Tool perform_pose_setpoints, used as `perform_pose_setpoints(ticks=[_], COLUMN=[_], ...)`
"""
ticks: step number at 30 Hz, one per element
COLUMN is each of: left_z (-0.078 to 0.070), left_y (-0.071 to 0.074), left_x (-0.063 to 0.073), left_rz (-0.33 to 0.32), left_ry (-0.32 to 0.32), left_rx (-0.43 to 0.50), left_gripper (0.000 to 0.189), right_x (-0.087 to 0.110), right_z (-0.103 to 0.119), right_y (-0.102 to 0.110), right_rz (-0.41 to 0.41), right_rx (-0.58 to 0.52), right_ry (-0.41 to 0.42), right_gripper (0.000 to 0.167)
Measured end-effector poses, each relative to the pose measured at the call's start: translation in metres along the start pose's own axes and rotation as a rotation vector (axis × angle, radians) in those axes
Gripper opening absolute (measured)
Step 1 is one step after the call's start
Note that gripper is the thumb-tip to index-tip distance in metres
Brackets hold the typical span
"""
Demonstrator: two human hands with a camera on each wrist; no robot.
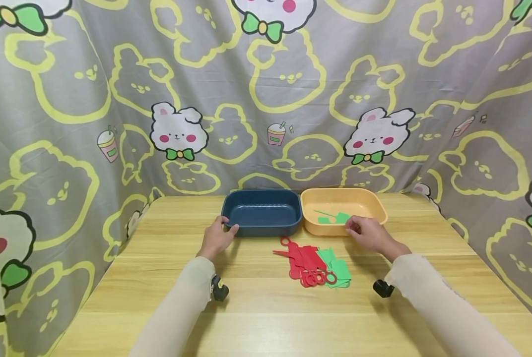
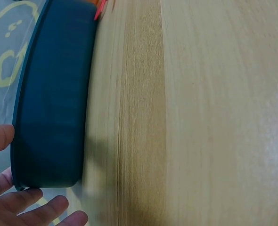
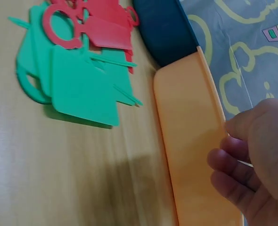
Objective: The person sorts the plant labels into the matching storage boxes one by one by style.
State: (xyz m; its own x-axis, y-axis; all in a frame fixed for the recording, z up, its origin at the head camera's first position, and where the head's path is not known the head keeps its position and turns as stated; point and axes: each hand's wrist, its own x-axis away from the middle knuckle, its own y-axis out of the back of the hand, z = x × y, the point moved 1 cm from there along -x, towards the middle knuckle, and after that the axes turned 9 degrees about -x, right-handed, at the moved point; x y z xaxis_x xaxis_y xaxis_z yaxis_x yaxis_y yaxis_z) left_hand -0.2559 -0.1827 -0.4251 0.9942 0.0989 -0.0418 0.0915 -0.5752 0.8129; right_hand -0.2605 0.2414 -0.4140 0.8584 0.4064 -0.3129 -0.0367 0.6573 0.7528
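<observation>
Landmark: blue tray (image 1: 262,213), at far middle of wooden table (image 1: 266,307).

Left hand (image 1: 217,238) at blue tray's near-left corner, thumb on rim, fingers loosely curled vs. outer wall; in left wrist view fingertips (image 2: 16,200) seen just under tray's (image 2: 52,103) corner, touching or nearly so — can't tell if real grip.

Orange tray (image 1: 343,210) right beside blue tray, walls touching or nearly. Couple of green tags (image 1: 333,217) lay inside orange tray, towards its near side.

Right hand (image 1: 370,234) at orange tray's near rim, to right of blue tray; fingers curled over rim (image 3: 195,155) in right wrist view. Whether sth. pinched betw. fingertips: can't tell, hidden by hand (image 3: 252,165) itself.

Pile of flat plastic tags on table just in front of blue tray's near-right corner: red tags (image 1: 303,260) w/ ring handles nearer blue tray, green tags (image 1: 337,267) overlapping on their right. Same pile in right wrist view: red (image 3: 92,23), green (image 3: 77,80).

Cartoon-rabbit cloth (image 1: 266,94) hung behind blue tray & round table sides.
</observation>
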Motion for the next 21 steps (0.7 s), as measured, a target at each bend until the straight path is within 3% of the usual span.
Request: perform_pose_setpoints(ticks=[8, 12, 15, 21], left_z=[0.000, 0.000, 0.000, 0.000], left_y=[0.000, 0.001, 0.001, -0.001], left_x=[0.000, 0.000, -0.001, -0.001], left_rz=[0.012, 0.013, 0.011, 0.012], left_ry=[0.001, 0.004, 0.004, 0.008], left_rx=[-0.004, -0.001, -0.001, -0.005], left_gripper=[0.048, 0.049, 0.049, 0.049], right_x=[0.005, 0.007, 0.009, 0.013], right_z=[-0.001, 0.002, 0.004, 0.007], right_y=[-0.008, -0.012, -0.016, -0.022], right_rz=[0.164, 0.236, 0.291, 0.417], right_rx=[-0.031, -0.040, -0.053, -0.074], right_ry=[-0.045, -0.016, 0.007, -0.046], right_gripper=[0.004, 0.005, 0.010, 0.027])
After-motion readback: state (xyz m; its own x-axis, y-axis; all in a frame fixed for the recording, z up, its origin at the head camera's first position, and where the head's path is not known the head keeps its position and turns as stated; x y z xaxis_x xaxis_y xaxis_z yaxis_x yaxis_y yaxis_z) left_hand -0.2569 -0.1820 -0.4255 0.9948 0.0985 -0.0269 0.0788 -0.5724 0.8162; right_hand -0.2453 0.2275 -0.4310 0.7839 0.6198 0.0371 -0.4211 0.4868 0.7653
